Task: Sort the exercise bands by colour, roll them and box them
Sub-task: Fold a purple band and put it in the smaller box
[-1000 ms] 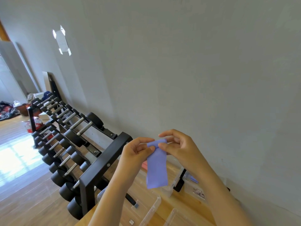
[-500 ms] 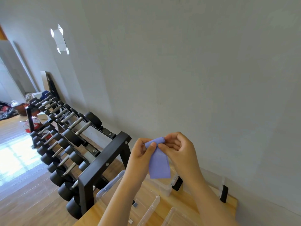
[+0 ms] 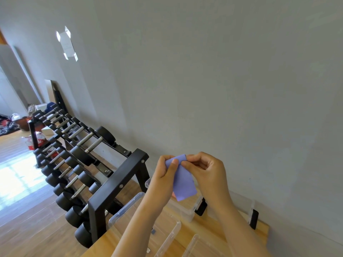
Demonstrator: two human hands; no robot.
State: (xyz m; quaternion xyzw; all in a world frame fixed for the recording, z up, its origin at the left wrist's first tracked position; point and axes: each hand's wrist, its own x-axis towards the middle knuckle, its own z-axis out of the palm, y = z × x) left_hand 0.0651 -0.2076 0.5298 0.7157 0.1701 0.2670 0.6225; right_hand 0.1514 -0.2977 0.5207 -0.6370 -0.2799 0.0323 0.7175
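Left of frame is just the dumbbell rack [image 3: 115,184], not part of the job. Next, a shallow clear tray [image 3: 168,232] lies on the wooden table [image 3: 260,227] under the forearms, nothing visible in it. Left hand [image 3: 164,176] pinches the purple band [image 3: 184,182] near its top, thumb pressed on the front face, fingers curled behind. The band is held in the air above the open clear box [image 3: 186,212]; its top edge looks turned over and the tail hangs flat and loose, so I'd call this roll barely started. Right hand [image 3: 207,172] pinches the same top edge between thumb and fingertips. A second clear box [image 3: 241,203] sits further right by the wall, contents not readable. A pinkish sliver shows under the band's tail – can't tell what. Left to do: finish the roll and box it. No other bands in view, so the sort status is unknown.
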